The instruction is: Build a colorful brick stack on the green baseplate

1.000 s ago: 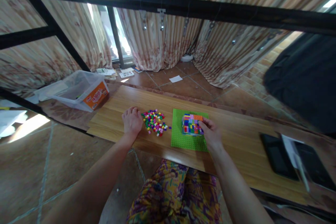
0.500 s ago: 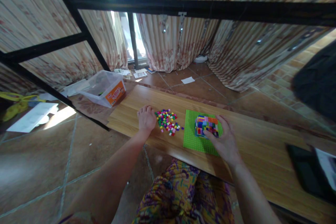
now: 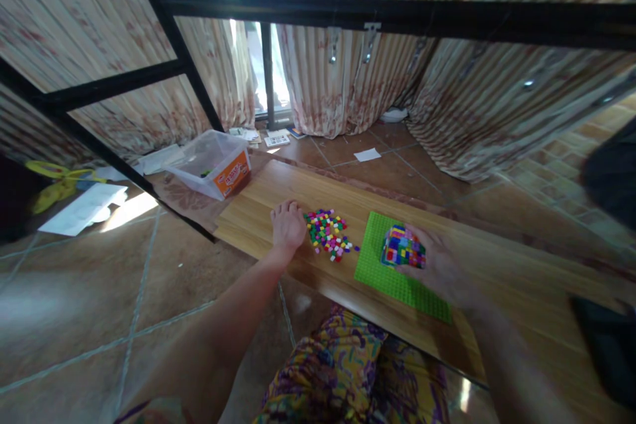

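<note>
An orange label [image 3: 232, 173] with white lettering is on the side of a clear tub [image 3: 191, 169], past the table's left end; I cannot make out the words. I see a printed booklet [image 3: 277, 140] on the floor beyond, its text also too small to read.

On the wooden table [image 3: 271, 189], my right hand [image 3: 438, 264] is grasping a multicoloured block [image 3: 403, 248], thumb on the near side and fingers on the far side. The block is over the green mat [image 3: 370, 267], inside its edges. The mat sits at a slant, its nearest corner close to the table's near edge. My left hand [image 3: 289, 225] rests with fingers loosely bent, just beside a pile of small coloured pieces [image 3: 328, 233]; I cannot tell whether it holds one. A stray blue piece [image 3: 356, 248] lies between pile and mat.

Bare wood gives me room left of the left hand and behind the pile. More runs right of the right hand, up to a dark flat device [image 3: 603, 338].
</note>
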`<state>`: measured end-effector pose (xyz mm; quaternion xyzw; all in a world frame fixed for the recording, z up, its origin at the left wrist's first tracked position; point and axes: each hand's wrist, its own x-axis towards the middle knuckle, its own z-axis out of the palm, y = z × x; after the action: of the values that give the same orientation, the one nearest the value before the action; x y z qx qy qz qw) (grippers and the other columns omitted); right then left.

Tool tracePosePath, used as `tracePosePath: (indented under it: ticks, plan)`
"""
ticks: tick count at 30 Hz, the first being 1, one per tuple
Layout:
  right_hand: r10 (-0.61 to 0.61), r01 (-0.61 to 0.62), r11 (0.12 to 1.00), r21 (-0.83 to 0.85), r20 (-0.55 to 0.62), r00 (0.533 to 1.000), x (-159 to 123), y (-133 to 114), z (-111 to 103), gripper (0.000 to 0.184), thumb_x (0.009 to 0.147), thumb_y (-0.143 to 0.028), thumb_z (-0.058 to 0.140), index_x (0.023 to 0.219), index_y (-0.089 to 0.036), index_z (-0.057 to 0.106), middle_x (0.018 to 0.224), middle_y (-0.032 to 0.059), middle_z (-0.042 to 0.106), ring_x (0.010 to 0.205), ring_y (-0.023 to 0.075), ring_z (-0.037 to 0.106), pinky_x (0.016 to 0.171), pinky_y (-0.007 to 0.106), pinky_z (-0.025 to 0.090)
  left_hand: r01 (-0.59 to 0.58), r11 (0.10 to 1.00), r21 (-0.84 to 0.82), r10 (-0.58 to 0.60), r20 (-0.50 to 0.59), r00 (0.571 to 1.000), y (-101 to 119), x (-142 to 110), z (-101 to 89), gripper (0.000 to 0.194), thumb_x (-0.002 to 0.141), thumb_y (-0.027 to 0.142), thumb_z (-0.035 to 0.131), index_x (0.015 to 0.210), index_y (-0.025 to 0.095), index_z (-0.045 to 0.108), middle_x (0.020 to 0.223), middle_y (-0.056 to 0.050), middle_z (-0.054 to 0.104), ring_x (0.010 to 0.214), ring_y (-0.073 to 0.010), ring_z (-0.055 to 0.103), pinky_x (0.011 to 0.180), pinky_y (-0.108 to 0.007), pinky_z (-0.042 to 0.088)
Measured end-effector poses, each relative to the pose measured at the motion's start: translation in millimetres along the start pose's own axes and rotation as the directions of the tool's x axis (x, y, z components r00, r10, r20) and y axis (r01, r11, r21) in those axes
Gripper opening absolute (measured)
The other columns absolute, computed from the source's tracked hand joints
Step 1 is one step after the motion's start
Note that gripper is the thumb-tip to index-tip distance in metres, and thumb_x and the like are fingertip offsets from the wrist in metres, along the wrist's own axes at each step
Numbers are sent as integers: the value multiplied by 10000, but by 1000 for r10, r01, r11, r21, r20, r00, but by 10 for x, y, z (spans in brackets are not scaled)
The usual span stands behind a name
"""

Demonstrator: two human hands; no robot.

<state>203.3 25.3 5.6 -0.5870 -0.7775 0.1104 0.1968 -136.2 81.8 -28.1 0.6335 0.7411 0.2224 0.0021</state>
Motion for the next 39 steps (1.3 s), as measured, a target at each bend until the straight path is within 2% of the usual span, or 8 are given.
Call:
tracePosePath:
  ticks: [4, 6, 8, 12, 15, 19, 28, 39]
  plan:
    - [-86, 77, 994, -75, -124, 988, 14, -381, -45, 683, 770, -425, 706, 1395, -212, 532, 1409, 142, 538, 1287, 372, 476, 1077, 553, 384, 0, 1000, 5, 0, 1, 1000, 1, -8, 5, 331, 972, 226, 353, 1119, 145, 638, 1267, -154, 635, 1190, -306, 545, 996, -453, 395]
    - [-115, 122, 992, 24, -206, 972, 59, -693, 58, 443, 883, -383, 600, 1296, -224, 622, 1283, 116, 624, 1194, 311, 548, 1050, 497, 419, 1, 1000, -1, -1, 5, 1000, 1, -9, 5, 324, 974, 232, 360, 1119, 149, 637, 1267, -150, 634, 1192, -306, 544, 1001, -453, 392]
    - [-136, 164, 976, 146, -183, 974, 144, -999, 260, 290, 939, -337, 529, 1156, -253, 703, 1137, 83, 685, 1083, 262, 600, 996, 441, 459, 1, 1000, -5, -1, 10, 1000, 0, -8, 4, 321, 976, 237, 364, 1116, 150, 639, 1272, -148, 633, 1191, -304, 543, 1007, -452, 389]
    - [-126, 132, 962, 239, -40, 991, 428, -1359, 718, 281, 929, -190, 509, 1069, -228, 749, 1038, 80, 698, 986, 224, 616, 910, 354, 486, -1, 1000, 1, 1, 18, 1000, 0, -3, 5, 320, 979, 246, 375, 1140, 146, 633, 1273, -148, 633, 1190, -297, 543, 1005, -444, 391]
    - [-126, 115, 983, 147, 73, 989, 638, -1403, 872, 295, 915, -158, 527, 1083, -233, 758, 1045, 84, 690, 1004, 230, 589, 929, 353, 457, 6, 1000, 19, -7, 13, 1000, 3, -4, 18, 311, 980, 244, 378, 1136, 154, 632, 1272, -126, 638, 1178, -280, 550, 1002, -424, 395]
    - [-169, 160, 985, 61, 206, 964, 770, -1360, 840, 255, 906, -199, 581, 1063, -267, 770, 1049, 70, 676, 1015, 222, 564, 931, 336, 428, 13, 999, 32, -13, -6, 1000, 2, -8, 40, 300, 975, 249, 398, 1144, 162, 630, 1273, -112, 640, 1180, -272, 549, 1001, -415, 398]
    - [-116, 121, 993, 4, 312, 943, 789, -1127, 708, 312, 853, -163, 606, 1105, -277, 750, 1054, 49, 684, 1024, 204, 590, 914, 306, 414, 6, 1000, 21, -6, -4, 1000, 7, -12, 17, 288, 967, 255, 410, 1113, 154, 637, 1267, -128, 635, 1177, -274, 548, 996, -426, 399]
    - [-112, 144, 981, -133, 224, 968, 751, -1312, 743, 203, 893, -240, 578, 1002, -245, 749, 1022, 75, 707, 1010, 255, 564, 878, 352, 389, 2, 1000, 19, -1, -14, 1000, 1, -4, 22, 297, 961, 241, 414, 1139, 150, 633, 1246, -130, 648, 1167, -282, 556, 996, -428, 400]
